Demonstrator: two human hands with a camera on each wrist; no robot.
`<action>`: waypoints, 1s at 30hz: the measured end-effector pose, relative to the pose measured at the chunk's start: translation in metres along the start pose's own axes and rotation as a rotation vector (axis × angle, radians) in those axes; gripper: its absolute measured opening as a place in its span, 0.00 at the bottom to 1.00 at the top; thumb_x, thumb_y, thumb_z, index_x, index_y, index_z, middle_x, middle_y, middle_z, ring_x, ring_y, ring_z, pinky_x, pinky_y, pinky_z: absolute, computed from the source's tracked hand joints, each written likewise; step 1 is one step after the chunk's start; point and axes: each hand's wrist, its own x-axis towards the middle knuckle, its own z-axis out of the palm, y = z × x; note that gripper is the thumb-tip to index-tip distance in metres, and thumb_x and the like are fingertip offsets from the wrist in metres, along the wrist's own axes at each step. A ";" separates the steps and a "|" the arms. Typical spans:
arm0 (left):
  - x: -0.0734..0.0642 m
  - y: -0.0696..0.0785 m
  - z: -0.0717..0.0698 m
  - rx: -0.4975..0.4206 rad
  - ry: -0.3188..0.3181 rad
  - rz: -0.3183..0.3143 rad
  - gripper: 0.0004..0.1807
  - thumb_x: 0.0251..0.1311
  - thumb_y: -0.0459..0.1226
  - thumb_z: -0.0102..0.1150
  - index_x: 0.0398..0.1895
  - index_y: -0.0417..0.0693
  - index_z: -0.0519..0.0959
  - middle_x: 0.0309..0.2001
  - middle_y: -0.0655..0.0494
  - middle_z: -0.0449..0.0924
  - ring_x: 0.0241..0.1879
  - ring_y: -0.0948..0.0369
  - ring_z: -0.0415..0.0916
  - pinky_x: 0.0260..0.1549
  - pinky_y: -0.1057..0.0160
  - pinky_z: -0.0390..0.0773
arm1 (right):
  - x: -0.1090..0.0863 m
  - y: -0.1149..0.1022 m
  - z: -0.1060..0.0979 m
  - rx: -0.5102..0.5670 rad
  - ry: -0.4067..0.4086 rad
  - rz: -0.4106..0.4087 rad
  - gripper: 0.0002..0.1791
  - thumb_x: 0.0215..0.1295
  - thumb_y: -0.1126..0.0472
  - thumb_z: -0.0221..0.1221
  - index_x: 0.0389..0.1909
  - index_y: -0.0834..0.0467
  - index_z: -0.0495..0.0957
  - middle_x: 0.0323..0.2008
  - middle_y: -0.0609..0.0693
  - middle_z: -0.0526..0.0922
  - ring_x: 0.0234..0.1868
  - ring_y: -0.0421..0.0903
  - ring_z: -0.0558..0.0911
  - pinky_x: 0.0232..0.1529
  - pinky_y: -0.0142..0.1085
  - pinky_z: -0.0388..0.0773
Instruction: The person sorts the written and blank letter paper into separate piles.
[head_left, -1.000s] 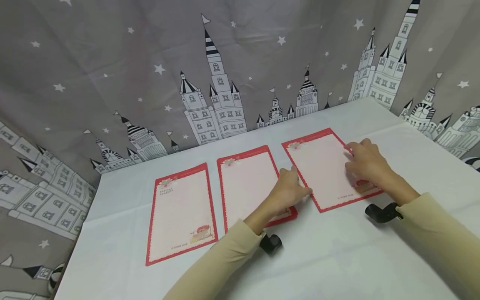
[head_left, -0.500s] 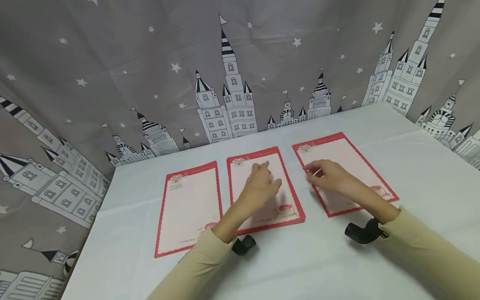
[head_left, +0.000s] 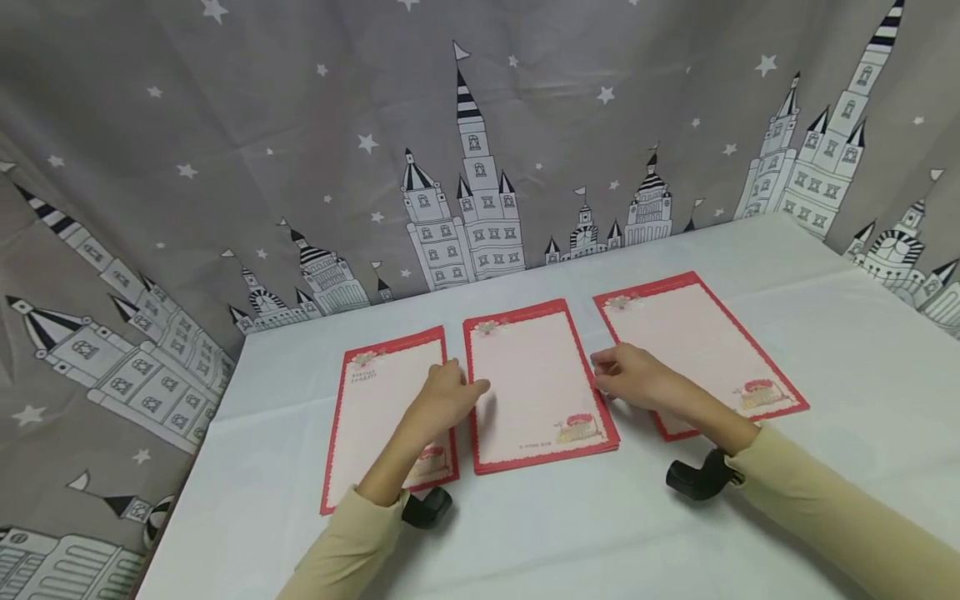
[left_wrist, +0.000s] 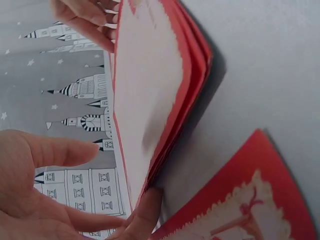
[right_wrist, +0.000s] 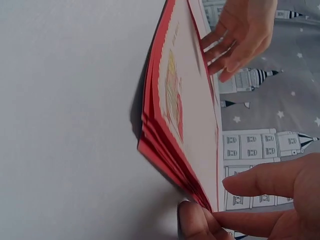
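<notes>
Three red-bordered, pale pink sheets or stacks of letter paper lie side by side. The middle stack [head_left: 536,387] has several layers, whose edges show slightly uneven in the right wrist view. My left hand [head_left: 441,402] touches its left edge with the fingertips, the thumb held out apart over the paper. At the opposite edge my right hand [head_left: 637,377] touches the stack's side, reaching across the right-hand paper [head_left: 690,333]. Beneath my left hand lies the left-hand paper [head_left: 367,417], which bears a few printed characters near its top.
A white cloth [head_left: 540,525] covers the table. Behind it hangs a grey curtain [head_left: 315,100] printed with castles and stars. Each wrist carries a small black camera mount, as on the right wrist [head_left: 701,477].
Both hands have moved left, from the right-hand paper to the sides of the middle stack. My left hand has passed across that stack. The head view has shifted slightly.
</notes>
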 end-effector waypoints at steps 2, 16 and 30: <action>-0.001 -0.001 -0.002 -0.018 -0.015 0.008 0.16 0.70 0.41 0.60 0.31 0.36 0.74 0.29 0.47 0.70 0.27 0.58 0.65 0.24 0.63 0.67 | 0.001 -0.001 0.002 -0.002 0.001 -0.007 0.30 0.70 0.66 0.61 0.67 0.79 0.69 0.50 0.67 0.83 0.37 0.49 0.83 0.34 0.36 0.78; -0.004 -0.002 0.003 0.001 -0.041 0.046 0.16 0.71 0.37 0.60 0.24 0.41 0.71 0.19 0.52 0.65 0.19 0.61 0.59 0.22 0.66 0.63 | 0.003 -0.008 0.011 -0.071 0.041 -0.004 0.28 0.70 0.68 0.60 0.67 0.79 0.70 0.55 0.71 0.78 0.44 0.53 0.80 0.36 0.36 0.79; -0.009 0.008 0.001 0.050 0.025 0.060 0.09 0.68 0.35 0.62 0.34 0.35 0.80 0.34 0.42 0.73 0.30 0.55 0.69 0.23 0.65 0.70 | -0.002 -0.017 0.018 -0.073 0.183 -0.081 0.25 0.66 0.73 0.62 0.63 0.78 0.75 0.49 0.66 0.77 0.44 0.54 0.79 0.35 0.36 0.79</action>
